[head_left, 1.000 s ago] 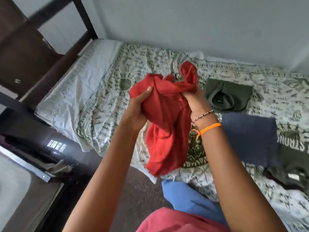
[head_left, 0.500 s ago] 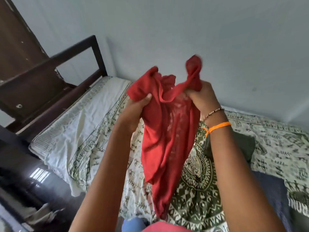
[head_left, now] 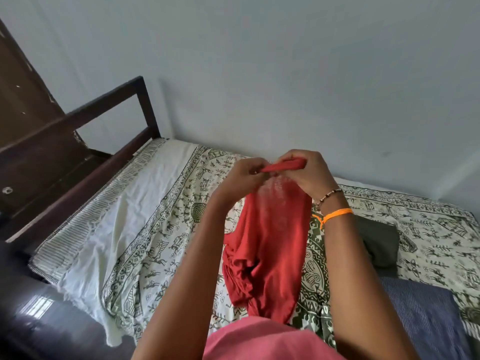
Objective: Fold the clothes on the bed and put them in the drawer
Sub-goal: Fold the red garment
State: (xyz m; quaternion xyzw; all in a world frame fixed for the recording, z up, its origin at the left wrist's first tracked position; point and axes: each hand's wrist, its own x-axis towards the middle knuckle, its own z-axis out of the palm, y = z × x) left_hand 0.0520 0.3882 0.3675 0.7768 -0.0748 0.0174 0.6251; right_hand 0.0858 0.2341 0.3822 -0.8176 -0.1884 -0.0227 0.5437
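The red garment (head_left: 267, 245) hung lengthwise from both hands, its top edge bunched between them and its lower end nearest the person, above the patterned bedsheet (head_left: 161, 229). The left hand (head_left: 241, 178) and right hand (head_left: 309, 175) each pinched that top edge, close together. Right of the hands lay a blue cloth (head_left: 420, 315), then a folded dark green garment (head_left: 376, 245), with the wall (head_left: 285, 74) beyond.

Red garment (head_left: 270, 245), green-and-cream figure-patterned bedsheet (head_left: 161, 229), dark-olive folded cloth (head_left: 378, 245), blue striped cloth (head_left: 420, 315).
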